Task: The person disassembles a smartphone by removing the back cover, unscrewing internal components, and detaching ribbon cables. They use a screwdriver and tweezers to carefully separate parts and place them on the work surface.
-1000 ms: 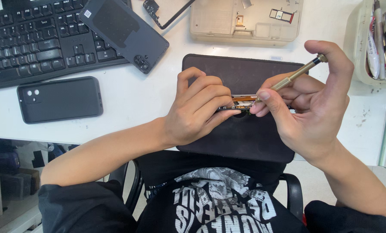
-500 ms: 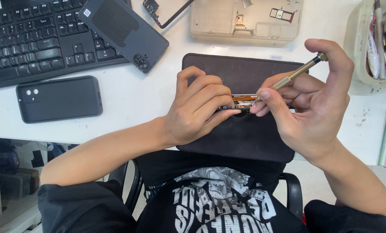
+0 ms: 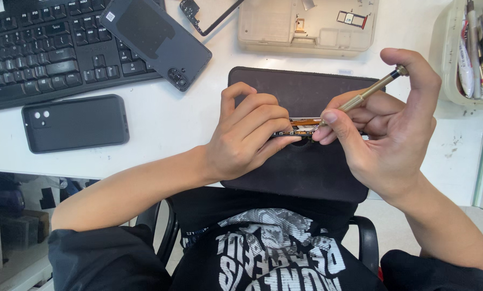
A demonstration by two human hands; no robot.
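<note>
My left hand (image 3: 249,134) pinches a small circuit board (image 3: 300,126) with an orange flex strip, held just above a dark work mat (image 3: 300,170). My right hand (image 3: 387,129) grips a slim brass screwdriver (image 3: 368,92), forefinger capping its top end, tip angled down onto the board. Most of the board is hidden by my fingers.
A black keyboard (image 3: 47,54) lies at the back left with a dark phone back cover (image 3: 155,40) resting on it. A black phone case (image 3: 74,123) sits near the white table's (image 3: 171,118) front edge. A beige parts tray (image 3: 306,24) and a tool bin (image 3: 470,51) stand behind.
</note>
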